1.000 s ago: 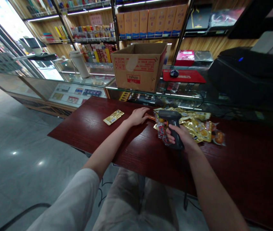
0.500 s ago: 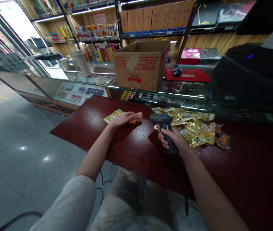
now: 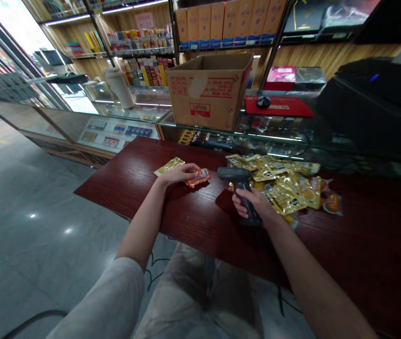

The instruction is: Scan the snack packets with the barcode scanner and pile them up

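Orange packet [image 3: 200, 177] over desk [image 3: 129, 176], left end pinched by left hand [image 3: 179, 174]; right hand [image 3: 255, 203], wrapped round black scanner [image 3: 234, 174], near packet's right.

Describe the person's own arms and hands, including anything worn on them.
The left hand and right hand are ungloved, and no watch or bracelet shows on either wrist. A plain, light grey short sleeve shows on the left, its hem near the elbow. The right forearm is bare; no sleeve shows on that side.
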Available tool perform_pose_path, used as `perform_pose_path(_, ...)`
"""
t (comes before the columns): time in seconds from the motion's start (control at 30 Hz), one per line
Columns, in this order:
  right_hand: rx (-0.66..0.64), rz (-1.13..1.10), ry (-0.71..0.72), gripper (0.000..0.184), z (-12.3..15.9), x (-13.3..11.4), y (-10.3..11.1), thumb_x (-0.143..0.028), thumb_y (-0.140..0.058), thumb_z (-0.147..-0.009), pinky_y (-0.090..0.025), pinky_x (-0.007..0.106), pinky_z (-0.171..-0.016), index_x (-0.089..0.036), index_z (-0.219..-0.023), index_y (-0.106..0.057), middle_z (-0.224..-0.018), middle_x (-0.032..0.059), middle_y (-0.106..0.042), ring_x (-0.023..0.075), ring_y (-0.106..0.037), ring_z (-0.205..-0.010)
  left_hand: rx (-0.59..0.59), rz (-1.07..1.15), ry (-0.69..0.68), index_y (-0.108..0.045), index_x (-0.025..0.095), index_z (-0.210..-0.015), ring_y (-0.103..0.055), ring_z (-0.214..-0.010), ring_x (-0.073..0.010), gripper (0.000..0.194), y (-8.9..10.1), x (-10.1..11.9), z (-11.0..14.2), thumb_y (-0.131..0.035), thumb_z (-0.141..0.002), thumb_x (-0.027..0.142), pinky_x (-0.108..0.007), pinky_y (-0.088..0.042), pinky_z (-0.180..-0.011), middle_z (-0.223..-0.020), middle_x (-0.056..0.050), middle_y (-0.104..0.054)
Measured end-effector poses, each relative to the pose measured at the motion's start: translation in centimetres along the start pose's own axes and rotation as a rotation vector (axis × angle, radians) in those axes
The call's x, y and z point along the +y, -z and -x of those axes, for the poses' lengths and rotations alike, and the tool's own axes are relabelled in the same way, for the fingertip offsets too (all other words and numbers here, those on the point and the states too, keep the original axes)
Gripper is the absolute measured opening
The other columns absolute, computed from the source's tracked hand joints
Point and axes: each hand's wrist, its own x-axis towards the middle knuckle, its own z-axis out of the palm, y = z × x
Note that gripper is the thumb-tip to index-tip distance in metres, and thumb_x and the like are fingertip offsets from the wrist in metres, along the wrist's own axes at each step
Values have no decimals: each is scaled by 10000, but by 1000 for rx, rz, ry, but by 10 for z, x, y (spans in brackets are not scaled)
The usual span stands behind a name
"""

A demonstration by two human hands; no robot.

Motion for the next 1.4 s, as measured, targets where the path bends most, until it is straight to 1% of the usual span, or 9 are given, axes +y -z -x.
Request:
perform_pose_path(0.23,12,9,-12,430,-2,1,0,-433,-802,-667,-264,180,-331,-200,-899,-525,-561,-85,-487,46,-347,-385,21,-254,7,-658,160,-1185,-677,-992,-215,478,5,2,1,-545,-813,438,-319,-534,-853,-1098,-83,-731)
perform_pose_path(0.4,7,-19,16,435,-2,1,2,-464,-805,-672,-256,179,-324,-216,-859,-500,-567,-81,-482,46,-335,-381,424,-690,203,-682,201,-1190,-648,-1085,-291,381,10,12,12,-519,-879,351,-414,-487,-963,-1124,-112,-725)
perform_pose_path(0.53,5,-1,36,467,-2,-1,5,-500,-814,-672,-268,179,-325,-214,-732,-450,-548,-72,-455,39,-327,-389,665,-982,256,-658,216,-1262,-452,-1358,-359,390,8,13,16,-476,-920,264,-556,-338,-1122,-1387,-164,-590)
perform_pose_path(0.67,28,-32,50,443,-1,-3,9,-470,-825,-670,-273,180,-328,-219,-825,-494,-587,-67,-482,47,-340,-399,510,-976,213,-578,242,-1385,-356,-1463,-292,444,2,-1,11,-430,-970,297,-553,-171,-1228,-1550,-127,-461)
perform_pose_path(0.77,34,-52,41,412,-1,-1,11,-448,-804,-707,-280,187,-332,-224,-879,-503,-600,-64,-484,55,-348,-403,374,-908,329,-479,245,-1483,-265,-1520,-320,535,2,-16,7,-394,-998,456,-624,-161,-1209,-1616,-139,-373)
perform_pose_path(0.93,39,-59,43,405,-1,3,13,-465,-791,-722,-281,193,-339,-225,-869,-500,-594,-64,-469,55,-338,-401,474,-908,380,-476,244,-1477,-283,-1506,-342,536,6,-27,10,-371,-1005,474,-675,-144,-1188,-1589,-161,-403)
perform_pose_path(1.13,45,-27,92,402,2,-3,18,-457,-798,-718,-286,210,-340,-223,-928,-547,-613,-57,-487,66,-355,-409,635,-989,158,-608,181,-1299,-407,-1398,-375,389,-23,8,-6,-445,-976,323,-579,-270,-1158,-1443,-208,-505)
perform_pose_path(1.27,111,-54,151,427,2,-10,28,-444,-813,-686,-276,210,-342,-215,-969,-589,-610,-60,-490,63,-349,-409,458,-672,-8,-494,195,-1417,-508,-1318,-316,504,-60,38,-51,-492,-970,428,-464,-405,-1080,-1436,-166,-537)
perform_pose_path(1.4,158,-60,190,430,2,-14,34,-430,-813,-672,-267,201,-344,-219,-976,-593,-593,-68,-479,63,-344,-410,387,-316,230,-445,113,-1423,-575,-1272,-361,779,-91,57,-106,-524,-885,671,-486,-412,-1058,-1354,-242,-614)
